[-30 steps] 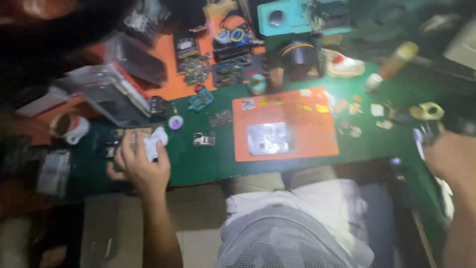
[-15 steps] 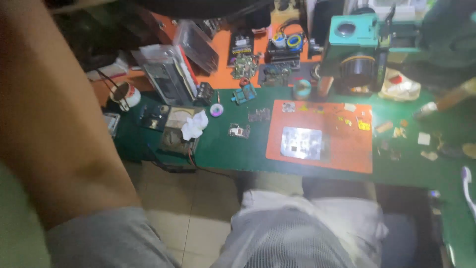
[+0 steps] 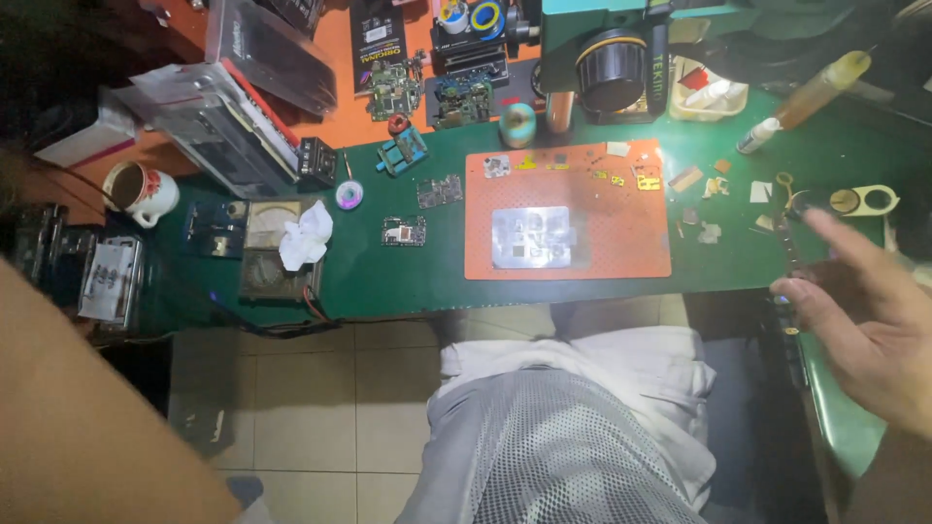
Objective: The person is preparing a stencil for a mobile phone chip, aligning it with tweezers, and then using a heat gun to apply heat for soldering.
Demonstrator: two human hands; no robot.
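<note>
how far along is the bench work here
Laid out: a metal plate sits on the orange mat, with small parts along its top edge. In hand: nothing; the right hand hovers open by the bench's right end, and only the left forearm shows. Circuit boards lie untouched.

A green workbench [image 3: 388, 281] is seen from above, with an orange work mat [image 3: 631, 243] laid on it and a small metal plate [image 3: 530, 237] resting on the mat. The right hand [image 3: 859, 320] is held open, fingers spread, at the bench's right end, just below a pair of tweezers [image 3: 788, 243]. Only a bare forearm of the left arm [image 3: 87, 417] is shown at the lower left. A crumpled white tissue [image 3: 305, 236] and a patterned mug [image 3: 141, 191] are placed to the left.
</note>
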